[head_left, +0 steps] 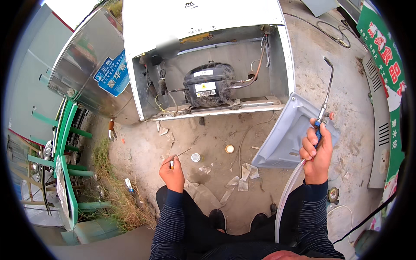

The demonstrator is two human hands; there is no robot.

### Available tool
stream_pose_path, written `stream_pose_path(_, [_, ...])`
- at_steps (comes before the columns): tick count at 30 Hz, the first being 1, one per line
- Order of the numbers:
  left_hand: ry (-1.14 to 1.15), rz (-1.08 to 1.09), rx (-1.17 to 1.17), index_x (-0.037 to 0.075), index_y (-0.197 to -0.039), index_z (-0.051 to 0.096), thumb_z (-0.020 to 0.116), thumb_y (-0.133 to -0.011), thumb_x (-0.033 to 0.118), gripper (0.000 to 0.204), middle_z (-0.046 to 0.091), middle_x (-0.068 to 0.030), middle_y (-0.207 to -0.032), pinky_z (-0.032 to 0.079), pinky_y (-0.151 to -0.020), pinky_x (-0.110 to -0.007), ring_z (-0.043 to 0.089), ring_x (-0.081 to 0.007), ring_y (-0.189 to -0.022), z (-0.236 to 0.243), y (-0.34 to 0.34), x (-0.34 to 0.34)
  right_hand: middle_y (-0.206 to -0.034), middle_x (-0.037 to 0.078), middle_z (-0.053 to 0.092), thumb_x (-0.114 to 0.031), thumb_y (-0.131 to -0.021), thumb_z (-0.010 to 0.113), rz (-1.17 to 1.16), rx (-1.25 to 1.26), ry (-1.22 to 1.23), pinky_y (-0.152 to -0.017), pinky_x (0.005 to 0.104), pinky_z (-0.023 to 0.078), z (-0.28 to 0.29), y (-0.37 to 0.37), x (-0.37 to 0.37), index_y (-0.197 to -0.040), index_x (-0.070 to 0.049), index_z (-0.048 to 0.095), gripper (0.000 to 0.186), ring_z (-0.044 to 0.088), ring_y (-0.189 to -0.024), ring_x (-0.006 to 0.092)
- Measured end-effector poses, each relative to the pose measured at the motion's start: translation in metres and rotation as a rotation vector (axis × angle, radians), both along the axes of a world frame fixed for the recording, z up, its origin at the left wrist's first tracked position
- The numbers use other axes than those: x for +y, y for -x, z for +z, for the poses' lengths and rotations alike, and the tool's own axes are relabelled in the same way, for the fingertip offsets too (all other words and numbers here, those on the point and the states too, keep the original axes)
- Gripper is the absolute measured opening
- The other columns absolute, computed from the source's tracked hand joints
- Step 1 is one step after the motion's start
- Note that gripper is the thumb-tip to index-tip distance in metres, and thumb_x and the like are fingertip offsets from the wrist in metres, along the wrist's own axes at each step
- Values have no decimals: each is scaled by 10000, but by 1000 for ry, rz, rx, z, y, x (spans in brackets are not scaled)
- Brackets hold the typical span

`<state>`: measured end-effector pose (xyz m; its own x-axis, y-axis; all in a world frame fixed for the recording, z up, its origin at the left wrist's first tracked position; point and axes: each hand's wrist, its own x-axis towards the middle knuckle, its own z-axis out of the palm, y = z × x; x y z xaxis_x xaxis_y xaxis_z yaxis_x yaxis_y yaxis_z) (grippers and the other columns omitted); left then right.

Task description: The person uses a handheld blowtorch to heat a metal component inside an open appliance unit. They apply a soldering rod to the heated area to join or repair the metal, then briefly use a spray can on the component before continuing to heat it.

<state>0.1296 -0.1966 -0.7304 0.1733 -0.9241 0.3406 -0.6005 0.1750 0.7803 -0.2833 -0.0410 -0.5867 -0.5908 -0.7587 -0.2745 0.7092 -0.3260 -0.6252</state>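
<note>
My right hand (317,151) is wrapped round the blue handle of a gas torch (323,108). Its thin bent metal tube points up and away, and a clear hose (288,193) runs down from it past my leg. My left hand (172,172) is closed on a thin rod (184,152) that sticks out to the upper right. A small white and orange object (172,164) also shows between those fingers; its kind is unclear. Ahead, a black compressor (209,84) with copper pipes sits in the open bottom of a white appliance cabinet (201,13), apart from both hands.
A grey plastic panel (277,141) leans at the cabinet's right corner. On the ground are a white round container (196,157), an amber-topped round container (229,149) and paper scraps (243,177). A steel tank (86,56) and green metal frame (65,130) stand left, a green sign (385,65) right.
</note>
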Motion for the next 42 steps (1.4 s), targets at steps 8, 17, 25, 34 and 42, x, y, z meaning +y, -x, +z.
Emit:
stream_pose_path(8, [4, -166, 489, -41, -1089, 744, 666, -1008, 22, 129, 738, -36, -918, 395, -557, -208, 507, -26, -656, 134, 58, 4, -697, -48, 424, -366, -1087, 528, 86, 227, -208, -384, 219, 274, 32, -18, 16, -1202, -52, 600, 342, 344, -460, 34])
stream_pose_path(17, [213, -456, 425, -24, -1229, 684, 621, -1038, 29, 208, 752, -168, -995, 440, -554, -220, 546, -71, -625, 146, 117, 26, -723, -31, 468, -340, -1071, 563, 240, 34, -295, -421, 228, 295, -7, -85, 24, -1163, -57, 583, 298, 364, -475, 41])
stream_pose_path(25, [28, -742, 290, -16, -1334, 622, 541, -1064, 12, 284, 737, -198, -1152, 423, -540, -213, 588, -89, -692, 136, 161, 79, -716, -37, 457, -335, -1079, 550, 242, -80, -211, -405, 218, 282, -32, -88, 23, -1172, -24, 592, 327, 352, -465, 29])
stream_pose_path(34, [-303, -990, 313, -29, -1558, 438, 563, -969, 176, 636, 584, -284, -1446, 364, -506, -196, 563, -108, -780, 130, 179, 112, -706, -50, 459, -330, -1066, 567, 385, -209, -127, -423, 221, 280, -42, -62, 21, -1107, -56, 587, 278, 357, -484, 21])
stream_pose_path(42, [-457, -711, 366, -67, -1313, 614, 606, -1010, 25, 318, 724, -275, -1181, 360, -461, -205, 490, -87, -588, 137, 197, 104, -703, -50, 448, -314, -1061, 557, 426, -244, -71, -420, 231, 271, -66, -72, -2, -1052, -68, 563, 245, 345, -500, 22])
